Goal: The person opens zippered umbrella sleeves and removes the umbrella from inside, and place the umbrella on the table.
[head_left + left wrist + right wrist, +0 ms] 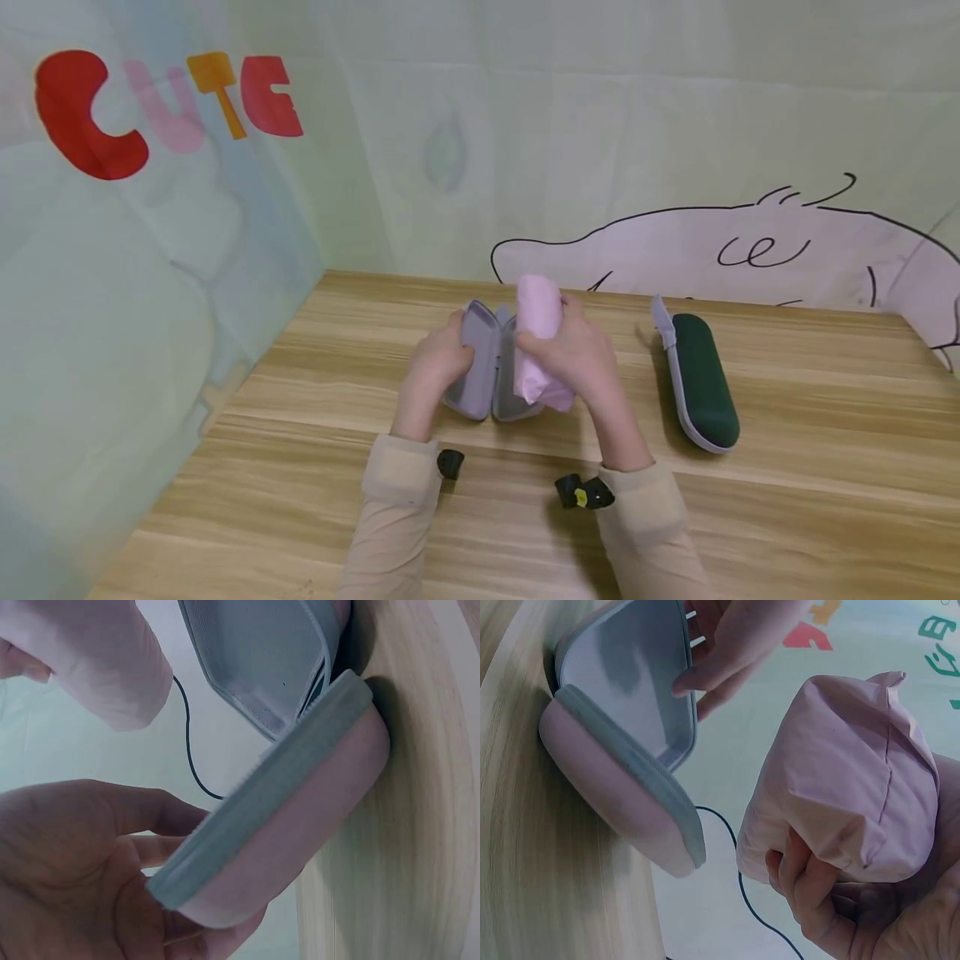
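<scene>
A zip-up case [480,371], pink outside with a grey lining, stands open on the table, its two halves spread. My left hand [435,358] holds the left half by its outer edge, the thumb inside the rim and the fingers behind, as the right wrist view shows. My right hand [581,350] grips a rolled pink cloth bundle [538,310] above the case's right half. The bundle's loose, folded fabric end shows in the right wrist view, with fingertips [799,859] pressed into it. Whether anything is wrapped inside the cloth is hidden.
To the right lies a closed dark green case [705,379] with a grey zip band and a grey strap [663,321]. The wooden table [300,492] meets printed fabric walls [405,167] at its back and left edges.
</scene>
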A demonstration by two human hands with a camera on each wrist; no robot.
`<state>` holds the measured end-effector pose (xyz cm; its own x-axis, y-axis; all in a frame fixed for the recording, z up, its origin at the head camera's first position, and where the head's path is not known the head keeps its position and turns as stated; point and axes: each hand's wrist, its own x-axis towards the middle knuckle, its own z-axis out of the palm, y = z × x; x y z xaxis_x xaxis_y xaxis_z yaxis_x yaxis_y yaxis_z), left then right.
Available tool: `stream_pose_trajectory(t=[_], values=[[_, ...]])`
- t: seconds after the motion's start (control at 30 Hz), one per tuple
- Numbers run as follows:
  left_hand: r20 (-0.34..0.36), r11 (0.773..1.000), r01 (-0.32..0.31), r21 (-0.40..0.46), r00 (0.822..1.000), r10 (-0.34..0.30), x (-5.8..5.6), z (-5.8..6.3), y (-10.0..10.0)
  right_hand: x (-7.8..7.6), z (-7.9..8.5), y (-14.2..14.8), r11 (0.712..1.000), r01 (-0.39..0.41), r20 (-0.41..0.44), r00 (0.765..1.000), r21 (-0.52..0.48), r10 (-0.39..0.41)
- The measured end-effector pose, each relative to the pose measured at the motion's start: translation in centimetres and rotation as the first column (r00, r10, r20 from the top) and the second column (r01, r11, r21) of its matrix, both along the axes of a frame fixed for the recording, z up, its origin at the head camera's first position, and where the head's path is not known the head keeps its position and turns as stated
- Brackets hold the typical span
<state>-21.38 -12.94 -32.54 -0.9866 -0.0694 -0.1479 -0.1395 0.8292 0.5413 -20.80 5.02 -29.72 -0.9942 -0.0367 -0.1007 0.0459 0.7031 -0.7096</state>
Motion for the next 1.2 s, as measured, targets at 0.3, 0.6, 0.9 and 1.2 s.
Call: stream_pose_trajectory(t=[0.3,0.6,0.9,1.2], values=[[0.012,1.000,0.004,-0.002,1.000,-0.004,-0.1,0.0,-0.3,0.0,-0.3,1.0,1.000,0.017,0.012,1.000,-0.009,-0.016],[0.029,1.000,0.011,-0.008,1.000,-0.011,-0.3,-0.2,-0.5,-0.1,-0.6,1.8,1.000,0.025,0.003,1.000,-0.010,-0.025],[0.042,1.000,0.012,-0.017,0.999,-0.011,-0.6,-0.3,-0.5,-0.3,-1.6,3.0,0.997,0.055,-0.029,0.998,0.051,-0.054],[0.053,1.000,0.013,-0.020,0.999,-0.012,-0.7,-0.3,0.0,-0.5,-2.6,3.9,0.986,0.080,-0.055,0.996,0.148,-0.072]])
